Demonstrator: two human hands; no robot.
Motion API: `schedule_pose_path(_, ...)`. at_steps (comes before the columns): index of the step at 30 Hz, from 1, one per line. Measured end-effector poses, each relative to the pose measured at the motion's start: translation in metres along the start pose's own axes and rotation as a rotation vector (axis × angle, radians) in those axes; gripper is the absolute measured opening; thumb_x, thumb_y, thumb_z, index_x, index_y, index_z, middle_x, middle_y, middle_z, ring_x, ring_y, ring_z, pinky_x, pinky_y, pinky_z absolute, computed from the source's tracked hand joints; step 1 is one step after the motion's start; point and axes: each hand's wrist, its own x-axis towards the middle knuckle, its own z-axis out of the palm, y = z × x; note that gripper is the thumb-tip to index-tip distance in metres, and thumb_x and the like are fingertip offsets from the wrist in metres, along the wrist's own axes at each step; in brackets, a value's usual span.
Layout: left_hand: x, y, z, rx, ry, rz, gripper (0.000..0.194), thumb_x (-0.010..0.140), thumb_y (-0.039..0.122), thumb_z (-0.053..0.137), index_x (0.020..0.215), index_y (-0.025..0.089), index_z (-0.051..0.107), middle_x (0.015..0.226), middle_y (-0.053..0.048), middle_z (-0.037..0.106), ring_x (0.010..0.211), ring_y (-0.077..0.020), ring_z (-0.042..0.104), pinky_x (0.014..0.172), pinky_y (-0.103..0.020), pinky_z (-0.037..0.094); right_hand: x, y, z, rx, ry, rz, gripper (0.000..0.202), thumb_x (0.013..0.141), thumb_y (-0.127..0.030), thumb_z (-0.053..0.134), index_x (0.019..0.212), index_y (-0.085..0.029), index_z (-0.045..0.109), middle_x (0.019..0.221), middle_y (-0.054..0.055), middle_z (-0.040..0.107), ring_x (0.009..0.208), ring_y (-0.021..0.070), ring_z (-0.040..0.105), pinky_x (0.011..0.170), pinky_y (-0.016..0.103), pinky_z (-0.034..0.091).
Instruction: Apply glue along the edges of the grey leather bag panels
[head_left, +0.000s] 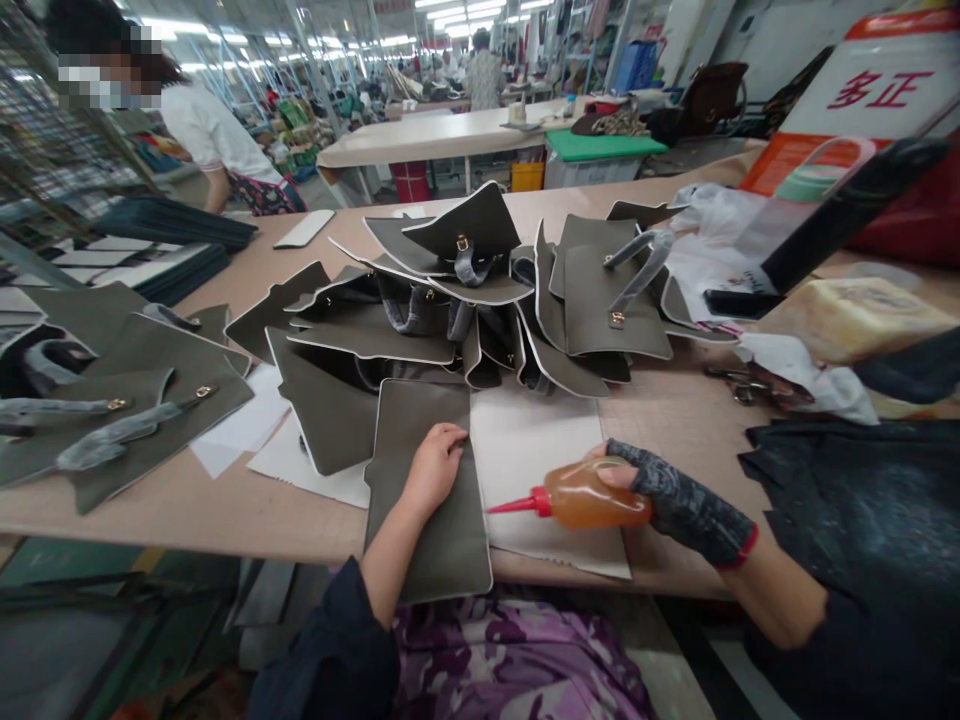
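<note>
Left fingers point(450, 437) are spread flat, nothing gripped, pressing down on the grey panel point(427, 490) — that looks like a pin, keeping the piece from sliding. The left hand point(435, 465) sits on the panel's upper right part, close to the edge that faces the nozzle. Over at lower centre-right, the right hand point(675, 505), in a dark fingerless glove, is wrapped around the bottle point(596, 497), thumb on top, fingers closed round its belly. The bottle lies nearly level, its red nozzle point(517, 505) aimed left toward the panel's right edge, tip just short of it, hovering above the white sheet point(540, 440) — a squeeze grip, I'd judge, ready to run along that edge.

The panel itself: olive-grey, matte, a rounded rectangle with a pale trimmed rim, lying flat at bottom centre, its lower end hanging over the table point(675, 410) edge toward the person's lap. The bottle is translucent amber, part full.

Beyond the hands, mid-frame, a loose pile point(480, 300) of the same grey pieces with straps and small gold buckles. More pieces lie flat at left point(135, 400). Scissors point(742, 385) rest right of centre. Upper left, another person point(217, 140) in white stands at the far side.
</note>
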Motion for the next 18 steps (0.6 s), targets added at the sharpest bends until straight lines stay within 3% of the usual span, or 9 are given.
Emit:
schedule_pose_path(4, -0.009, 0.007, 0.000, 0.120, -0.042, 0.090, 0.026, 0.077, 0.010, 0.056, 0.101, 0.016, 0.065, 0.112, -0.010, 0.060, 0.103, -0.0213, 0.054, 0.093, -0.037, 0.043, -0.017, 0.013, -0.017, 0.322, 0.176, 0.037, 0.031, 0.077, -0.049, 0.052, 0.089, -0.022, 0.061, 0.078, 0.005, 0.065, 0.056, 0.0153, 0.057, 0.045, 0.025, 0.045)
schedule_pose_path(6, -0.013, 0.009, 0.002, 0.175, -0.042, 0.118, 0.027, 0.080, 0.014, 0.054, 0.105, 0.019, 0.063, 0.117, -0.009, 0.059, 0.108, -0.0263, 0.051, 0.093, -0.045, 0.041, -0.024, 0.016, -0.020, 0.397, 0.220, -0.014, 0.045, 0.079, -0.061, 0.038, 0.095, -0.026, 0.062, 0.088, 0.006, 0.066, 0.062, 0.0158, 0.061, 0.053, 0.027, 0.051)
schedule_pose_path(8, -0.017, 0.008, 0.003, 0.247, -0.041, 0.151, 0.031, 0.084, 0.017, 0.049, 0.113, 0.020, 0.059, 0.125, -0.009, 0.057, 0.115, -0.0291, 0.047, 0.095, -0.051, 0.038, -0.029, 0.017, -0.020, 0.462, 0.255, -0.077, 0.053, 0.080, -0.066, 0.028, 0.106, -0.031, 0.059, 0.107, 0.004, 0.064, 0.080, 0.0164, 0.064, 0.066, 0.029, 0.054)
schedule_pose_path(11, -0.025, 0.003, -0.003, 0.331, -0.067, 0.207, 0.037, 0.086, 0.015, 0.044, 0.122, 0.016, 0.052, 0.131, -0.010, 0.053, 0.121, -0.0244, 0.045, 0.101, -0.045, 0.036, -0.030, 0.021, -0.023, 0.509, 0.315, -0.122, 0.049, 0.081, -0.065, 0.031, 0.107, -0.034, 0.059, 0.113, 0.002, 0.064, 0.098, 0.0182, 0.063, 0.082, 0.034, 0.053)
schedule_pose_path(13, -0.031, -0.003, -0.014, 0.354, 0.026, 0.197, 0.040, 0.085, 0.013, 0.043, 0.125, 0.013, 0.049, 0.132, -0.012, 0.051, 0.121, -0.0210, 0.046, 0.104, -0.040, 0.036, -0.025, 0.025, -0.029, 0.395, 0.369, -0.125, 0.045, 0.077, -0.064, 0.039, 0.095, -0.030, 0.064, 0.102, 0.007, 0.068, 0.094, 0.0226, 0.065, 0.083, 0.038, 0.053)
schedule_pose_path(15, -0.038, -0.011, -0.030, 0.380, 0.243, 0.115, 0.042, 0.085, 0.019, 0.044, 0.126, 0.011, 0.047, 0.133, -0.015, 0.049, 0.123, -0.0232, 0.044, 0.104, -0.043, 0.035, -0.017, 0.030, -0.038, 0.150, 0.484, -0.202, 0.043, 0.074, -0.062, 0.045, 0.086, -0.026, 0.063, 0.093, 0.010, 0.069, 0.087, 0.0259, 0.066, 0.081, 0.040, 0.054)
schedule_pose_path(17, -0.044, -0.019, -0.048, 0.378, 0.444, -0.057, 0.051, 0.081, 0.032, 0.050, 0.125, 0.006, 0.046, 0.130, -0.020, 0.049, 0.122, -0.0299, 0.043, 0.102, -0.048, 0.035, -0.007, 0.035, -0.047, -0.081, 0.608, -0.319, 0.042, 0.070, -0.059, 0.054, 0.090, -0.023, 0.059, 0.097, 0.011, 0.067, 0.088, 0.0271, 0.065, 0.084, 0.042, 0.053)
schedule_pose_path(18, -0.046, -0.023, -0.055, 0.337, 0.480, -0.166, 0.059, 0.077, 0.038, 0.053, 0.125, 0.004, 0.045, 0.127, -0.023, 0.051, 0.120, -0.0326, 0.046, 0.099, -0.049, 0.037, -0.002, 0.038, -0.051, -0.161, 0.663, -0.358, 0.044, 0.068, -0.056, 0.059, 0.094, -0.021, 0.056, 0.101, 0.012, 0.065, 0.091, 0.0278, 0.064, 0.088, 0.044, 0.050)
